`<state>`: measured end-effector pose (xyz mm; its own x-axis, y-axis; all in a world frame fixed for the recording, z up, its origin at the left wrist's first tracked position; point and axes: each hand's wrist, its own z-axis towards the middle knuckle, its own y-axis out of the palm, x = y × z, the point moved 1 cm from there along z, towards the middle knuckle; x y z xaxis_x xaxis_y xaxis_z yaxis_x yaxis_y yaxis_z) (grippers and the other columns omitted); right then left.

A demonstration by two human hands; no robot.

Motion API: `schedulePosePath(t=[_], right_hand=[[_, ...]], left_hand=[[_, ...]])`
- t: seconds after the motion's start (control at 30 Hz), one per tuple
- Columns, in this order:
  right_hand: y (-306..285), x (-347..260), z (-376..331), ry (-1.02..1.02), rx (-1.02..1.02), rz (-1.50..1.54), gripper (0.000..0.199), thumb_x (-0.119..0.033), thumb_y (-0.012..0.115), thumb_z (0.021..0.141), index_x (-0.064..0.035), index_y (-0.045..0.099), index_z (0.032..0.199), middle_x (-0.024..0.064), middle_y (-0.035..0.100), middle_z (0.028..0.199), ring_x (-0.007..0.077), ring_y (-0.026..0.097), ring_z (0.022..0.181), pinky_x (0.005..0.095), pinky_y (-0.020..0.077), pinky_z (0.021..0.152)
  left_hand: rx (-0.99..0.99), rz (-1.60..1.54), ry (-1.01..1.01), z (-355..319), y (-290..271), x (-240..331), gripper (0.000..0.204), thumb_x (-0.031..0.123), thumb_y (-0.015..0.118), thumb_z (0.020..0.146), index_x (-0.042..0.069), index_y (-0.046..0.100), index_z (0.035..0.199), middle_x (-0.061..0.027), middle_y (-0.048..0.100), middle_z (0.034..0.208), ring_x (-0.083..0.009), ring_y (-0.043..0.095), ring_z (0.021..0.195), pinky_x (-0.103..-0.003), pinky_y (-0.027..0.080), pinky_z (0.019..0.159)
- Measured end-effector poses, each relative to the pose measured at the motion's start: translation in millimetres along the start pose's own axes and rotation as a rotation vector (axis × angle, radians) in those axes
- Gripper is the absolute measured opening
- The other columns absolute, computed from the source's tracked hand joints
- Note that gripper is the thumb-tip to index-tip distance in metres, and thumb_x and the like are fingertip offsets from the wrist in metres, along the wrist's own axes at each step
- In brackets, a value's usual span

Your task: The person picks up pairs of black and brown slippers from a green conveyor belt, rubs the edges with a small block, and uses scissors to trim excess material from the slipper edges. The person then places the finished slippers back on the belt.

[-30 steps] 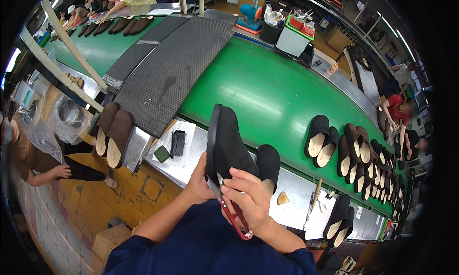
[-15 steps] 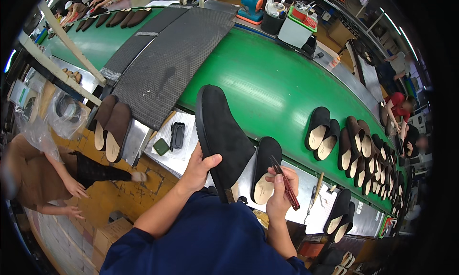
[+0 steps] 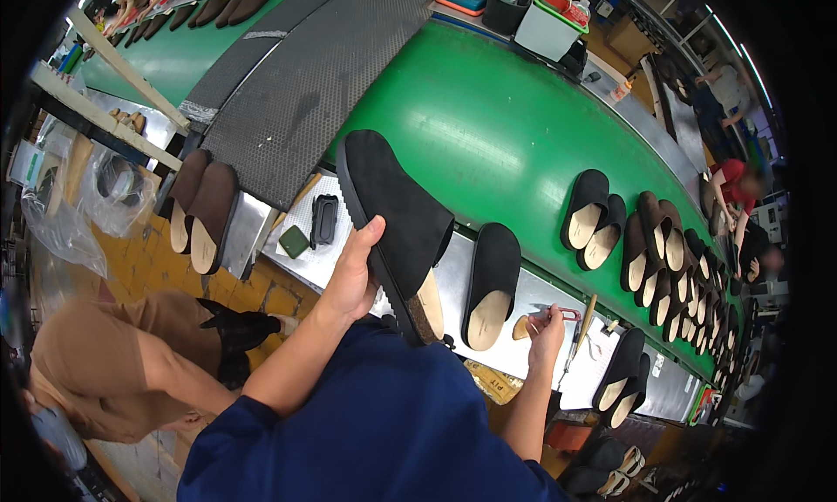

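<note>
A black clog [image 3: 390, 207] with a ridged sole and pale insole is tilted up in my left hand [image 3: 353, 280], whose thumb presses the side of the sole. Beside it, the other black clog [image 3: 490, 280] lies on the metal bench with its pale insole showing. My right hand [image 3: 546, 338] is closed on red tweezers [image 3: 570, 314], held low over the bench to the right of that clog. A small tan piece [image 3: 521, 327] lies just left of my right fingers. The tweezers' tips are hard to make out.
A green conveyor belt [image 3: 471, 127] carries rows of black and brown clogs [image 3: 645, 249] at right. A brown pair [image 3: 202, 210] stands left. On the bench lie a dark case [image 3: 323, 220], a green box [image 3: 294, 241] and a wooden-handled tool [image 3: 582, 327]. A person [image 3: 122, 362] bends close at left.
My right hand has moved right, away from the clogs, with the tweezers. The clog in my left hand has tipped, showing more insole. The person at left has come nearer.
</note>
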<state>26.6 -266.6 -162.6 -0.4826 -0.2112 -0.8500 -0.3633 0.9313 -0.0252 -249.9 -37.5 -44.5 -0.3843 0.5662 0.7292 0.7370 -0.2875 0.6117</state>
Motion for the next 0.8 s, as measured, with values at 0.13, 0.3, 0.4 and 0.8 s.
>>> schedulePosePath(t=[0.13,0.3,0.4,0.8], right_hand=[[-48.1,30.6,26.9,-0.055,-0.006,-0.545,0.027,-0.028,0.053,0.094,-0.0041,0.055,0.082,0.0033,0.056,0.069,0.0125,0.057,0.058,0.0260,0.0476,0.052],[-59.0,52.4,22.2,-0.073,-0.004,-0.667,0.029,-0.025,0.055,0.091,0.0019,0.059,0.081,0.0075,0.059,0.063,0.0142,0.057,0.054,0.0293,0.0442,0.052],[-50.1,45.8,15.6,-0.059,-0.023,-0.662,0.032,-0.027,0.054,0.090,0.0026,0.061,0.083,0.0112,0.062,0.066,0.0193,0.060,0.059,0.0339,0.0466,0.058],[-38.1,30.9,9.9,-0.129,-0.126,-0.306,0.027,-0.026,0.049,0.097,-0.0026,0.058,0.086,0.0087,0.057,0.061,0.0181,0.064,0.067,0.0291,0.0478,0.058]], left_hand=[[0.038,-0.069,0.031,-0.6,11.6,3.1,0.048,0.041,0.052,0.096,0.003,0.052,0.125,-0.0080,0.062,0.115,-0.0143,0.062,0.102,-0.030,0.051,0.087],[-0.046,-0.034,0.025,1.2,11.0,0.4,0.055,0.049,0.047,0.097,0.003,0.051,0.127,-0.0076,0.060,0.121,-0.0144,0.061,0.105,-0.030,0.050,0.089],[-0.035,-0.048,0.037,-0.4,20.1,1.7,0.062,0.056,0.043,0.096,0.003,0.050,0.129,-0.0083,0.059,0.123,-0.0155,0.060,0.107,-0.031,0.049,0.091],[-0.081,-0.055,0.041,-4.3,30.2,-1.4,0.076,0.066,0.027,0.095,0.002,0.045,0.134,-0.0103,0.059,0.122,-0.0181,0.059,0.109,-0.033,0.047,0.094]])
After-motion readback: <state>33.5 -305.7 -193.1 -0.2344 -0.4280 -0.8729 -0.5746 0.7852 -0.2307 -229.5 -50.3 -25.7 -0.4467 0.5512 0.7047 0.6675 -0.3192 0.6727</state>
